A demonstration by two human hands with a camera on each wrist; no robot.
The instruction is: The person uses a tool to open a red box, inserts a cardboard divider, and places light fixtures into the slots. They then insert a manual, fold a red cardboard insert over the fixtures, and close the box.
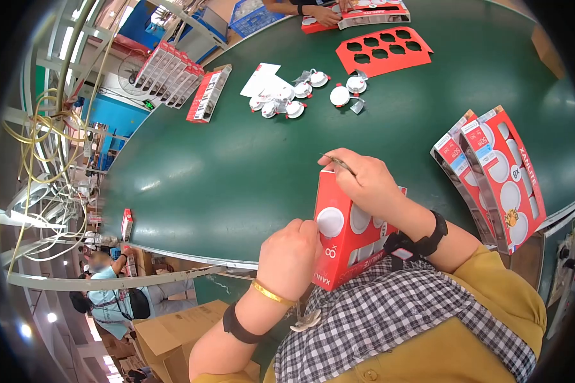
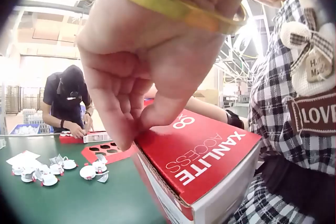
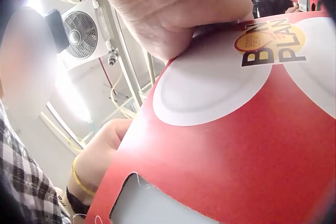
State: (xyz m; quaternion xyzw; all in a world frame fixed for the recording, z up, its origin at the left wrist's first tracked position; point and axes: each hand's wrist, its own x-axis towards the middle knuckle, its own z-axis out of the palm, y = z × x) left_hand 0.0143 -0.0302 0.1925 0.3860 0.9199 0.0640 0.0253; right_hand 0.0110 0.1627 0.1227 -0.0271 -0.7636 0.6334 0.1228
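BOX HELD AT NEAR EDGE OF TABLE; BOTH HANDS ENGAGED

The red box (image 1: 346, 235) is tilted between the two hands, at the near edge of the table (image 1: 236, 172), close against the apron (image 1: 390, 313). The left hand (image 1: 292, 255) pinches an edge at the printed end, thumb against fingertips. The right hand (image 1: 369, 182) rests at the opposite end with fingers curled, holding a thin tool (image 1: 345, 166); its fingertips against the carton are hidden, so their exact hold cannot be told.

Recommended practice: pinch lightly so the card does not crease, steady the box against the body, and angle the tool's point away from the printed face and the left fingers.

Surroundings: white lamps (image 1: 281, 99) lie in a loose cluster beyond, well apart from the box. A red insert (image 1: 390, 62) with round holes lies farther off, near another person's hands (image 1: 329, 14). Two boxes (image 1: 505, 185) lean together by the right arm; a swinging elbow could knock them. Nothing appears to obstruct the left hand's reach to the box.
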